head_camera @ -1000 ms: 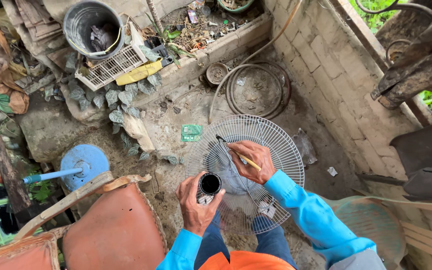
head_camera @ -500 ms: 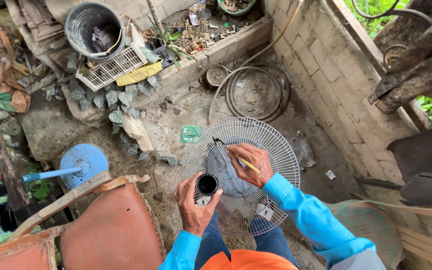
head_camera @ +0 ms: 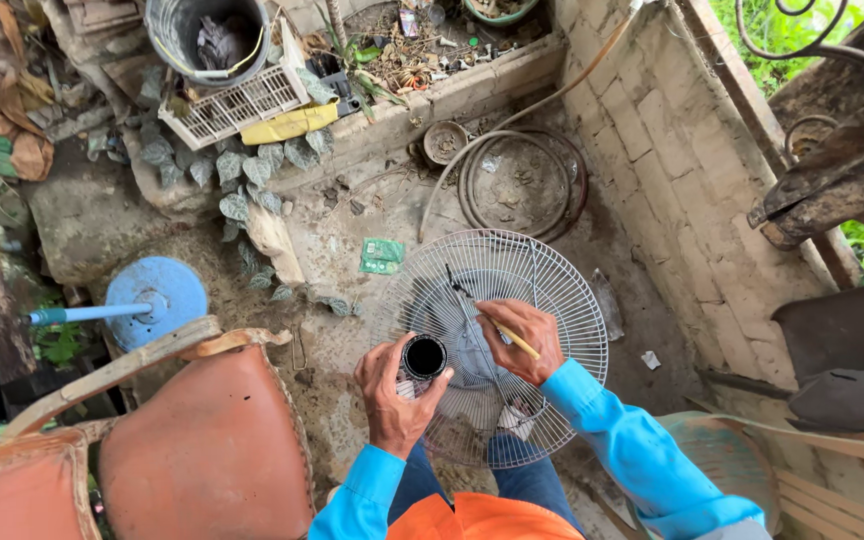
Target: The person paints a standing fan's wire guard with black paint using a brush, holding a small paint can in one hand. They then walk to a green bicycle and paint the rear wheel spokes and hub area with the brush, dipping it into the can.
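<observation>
Gripping small open can of black paint (head_camera: pixel 424 357), my left hand (head_camera: pixel 392 395) wraps fingers round it. My right hand (head_camera: pixel 522 335) pinches thin brush (head_camera: pixel 492 322), tip on wire fan guard (head_camera: pixel 542 300) lying on dirt floor before knees.

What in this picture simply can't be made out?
- Head view: the inside of the small dark can in the left hand shows only black.
- The brush in the right hand: its thin dark tip blends with the wire fan guard, so where it touches is unclear.
- The green packet on the ground is too small to identify.
- The person's legs are mostly hidden under the guard and cut off by the bottom edge.
</observation>
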`<state>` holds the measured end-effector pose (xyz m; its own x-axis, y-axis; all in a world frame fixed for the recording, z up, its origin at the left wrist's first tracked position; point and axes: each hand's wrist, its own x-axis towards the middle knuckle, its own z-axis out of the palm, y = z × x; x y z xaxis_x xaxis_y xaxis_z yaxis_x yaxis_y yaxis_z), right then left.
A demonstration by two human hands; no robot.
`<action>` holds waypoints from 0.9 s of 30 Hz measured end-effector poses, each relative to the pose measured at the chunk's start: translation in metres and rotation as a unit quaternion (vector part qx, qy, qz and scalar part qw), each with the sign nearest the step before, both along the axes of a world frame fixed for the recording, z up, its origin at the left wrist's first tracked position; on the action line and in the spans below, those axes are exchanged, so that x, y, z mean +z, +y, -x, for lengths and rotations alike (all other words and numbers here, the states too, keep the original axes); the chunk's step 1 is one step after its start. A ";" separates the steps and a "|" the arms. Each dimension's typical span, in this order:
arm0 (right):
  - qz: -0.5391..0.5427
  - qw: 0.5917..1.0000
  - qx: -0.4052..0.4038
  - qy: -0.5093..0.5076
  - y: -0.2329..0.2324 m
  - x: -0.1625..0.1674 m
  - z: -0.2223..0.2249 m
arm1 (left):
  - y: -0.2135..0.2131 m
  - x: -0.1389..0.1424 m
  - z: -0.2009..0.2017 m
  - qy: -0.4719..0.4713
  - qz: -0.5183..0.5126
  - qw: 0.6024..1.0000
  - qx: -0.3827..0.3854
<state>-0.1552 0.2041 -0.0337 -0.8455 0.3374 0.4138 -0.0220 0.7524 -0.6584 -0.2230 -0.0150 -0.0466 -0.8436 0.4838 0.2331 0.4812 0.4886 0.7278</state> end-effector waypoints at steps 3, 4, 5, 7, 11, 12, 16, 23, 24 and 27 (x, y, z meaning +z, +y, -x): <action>-0.004 1.000 -0.004 0.006 -0.002 -0.004 0.004 | 0.000 0.002 0.001 0.001 -0.003 1.000 -0.002; -0.007 1.000 0.000 -0.002 -0.003 -0.004 0.006 | 0.000 0.003 0.002 0.004 -0.004 1.000 -0.004; -0.010 1.000 0.004 -0.009 -0.004 -0.003 0.008 | 0.000 0.004 0.002 0.008 -0.006 1.000 -0.005; 0.001 1.000 0.001 -0.019 -0.007 0.005 0.006 | 0.000 0.005 0.002 -0.004 -0.004 1.000 -0.007; 0.090 0.994 -0.029 -0.048 -0.012 0.040 -0.015 | -0.001 0.005 0.004 -0.004 0.014 1.000 -0.012; 0.120 0.990 -0.036 -0.059 -0.012 0.051 -0.020 | -0.001 0.004 0.004 0.003 0.002 1.000 -0.015; 0.103 0.991 0.072 -0.052 -0.017 0.089 -0.035 | 0.001 -0.001 0.002 0.030 -0.026 0.999 -0.034; 0.042 0.982 0.151 -0.102 -0.027 0.095 -0.031 | 0.005 -0.004 -0.012 0.061 -0.030 0.996 -0.066; 0.038 0.982 0.152 -0.105 -0.028 0.093 -0.031 | 0.005 -0.003 -0.013 0.064 -0.030 0.995 -0.068; 0.017 0.980 0.151 -0.126 -0.029 0.088 -0.035 | 0.006 -0.002 -0.018 0.066 -0.030 0.995 -0.076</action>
